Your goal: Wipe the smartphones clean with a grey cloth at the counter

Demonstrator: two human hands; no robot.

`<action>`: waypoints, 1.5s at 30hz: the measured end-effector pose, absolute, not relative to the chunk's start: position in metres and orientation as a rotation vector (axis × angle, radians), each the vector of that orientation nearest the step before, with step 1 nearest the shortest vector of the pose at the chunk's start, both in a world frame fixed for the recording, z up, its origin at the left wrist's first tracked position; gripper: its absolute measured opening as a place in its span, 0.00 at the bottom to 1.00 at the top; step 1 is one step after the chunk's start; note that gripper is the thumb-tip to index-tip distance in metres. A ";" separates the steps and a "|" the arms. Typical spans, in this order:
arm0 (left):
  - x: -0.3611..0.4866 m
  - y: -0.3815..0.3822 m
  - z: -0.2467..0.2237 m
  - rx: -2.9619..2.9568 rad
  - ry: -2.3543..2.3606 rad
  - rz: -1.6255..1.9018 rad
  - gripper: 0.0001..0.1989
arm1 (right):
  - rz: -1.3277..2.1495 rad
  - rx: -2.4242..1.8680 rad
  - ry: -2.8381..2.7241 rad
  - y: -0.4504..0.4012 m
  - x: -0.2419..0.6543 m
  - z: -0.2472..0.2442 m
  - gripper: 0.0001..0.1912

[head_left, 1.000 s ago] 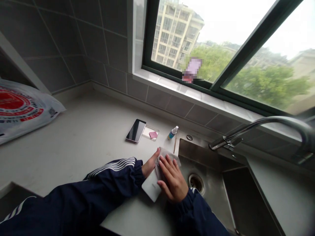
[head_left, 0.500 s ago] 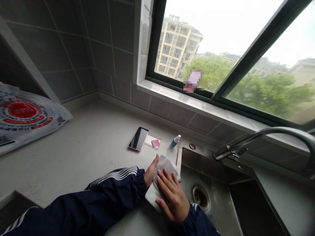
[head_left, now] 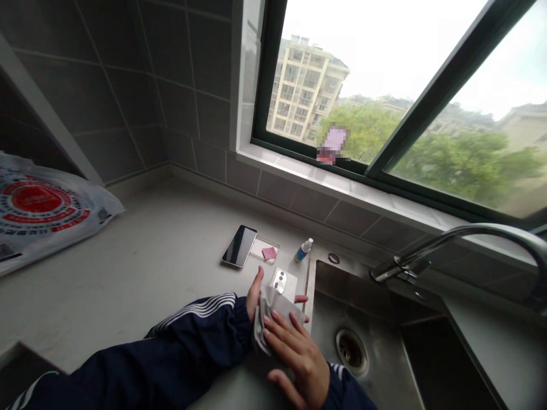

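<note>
A white smartphone point(head_left: 290, 283) lies back up in my left hand point(head_left: 253, 296), its camera lenses showing at the far end. My left thumb is along its left edge, and fingertips show past its right edge. With fingers stretched flat, my right hand point(head_left: 297, 347) presses a thin grey cloth point(head_left: 271, 304) onto the phone's back. The cloth is bunched on the left and hides the phone's near part. Beyond my hands lie a second phone point(head_left: 240, 246), dark screen up, a clear case point(head_left: 257, 248) with a pink piece of paper point(head_left: 269, 253) on it, and a small spray bottle point(head_left: 303, 250).
On the right is a steel sink point(head_left: 382, 341) with a drain point(head_left: 351, 348) and a curved faucet point(head_left: 427, 250). A printed plastic bag point(head_left: 51, 208) lies on the white counter point(head_left: 171, 239) at left. A window sill point(head_left: 307, 171) runs along the back.
My right hand and the cloth have slid toward me along the phone, uncovering its camera end. Left fingertips now show past the phone's right edge.
</note>
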State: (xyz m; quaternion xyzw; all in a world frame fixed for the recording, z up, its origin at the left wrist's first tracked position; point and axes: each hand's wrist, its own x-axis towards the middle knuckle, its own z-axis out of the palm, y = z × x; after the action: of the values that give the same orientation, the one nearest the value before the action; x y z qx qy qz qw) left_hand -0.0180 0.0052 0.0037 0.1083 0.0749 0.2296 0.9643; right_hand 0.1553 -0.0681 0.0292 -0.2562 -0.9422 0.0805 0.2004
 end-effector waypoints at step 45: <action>-0.006 0.004 0.008 0.180 0.132 0.719 0.47 | -0.070 -1.008 -2.492 -0.048 0.174 0.018 0.30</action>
State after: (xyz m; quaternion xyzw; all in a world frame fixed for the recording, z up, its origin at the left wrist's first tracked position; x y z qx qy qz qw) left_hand -0.0063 0.0036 0.0079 0.0877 0.0646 0.3508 0.9301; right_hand 0.1737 -0.0484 0.0178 -0.3654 -0.9031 -0.0254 0.2241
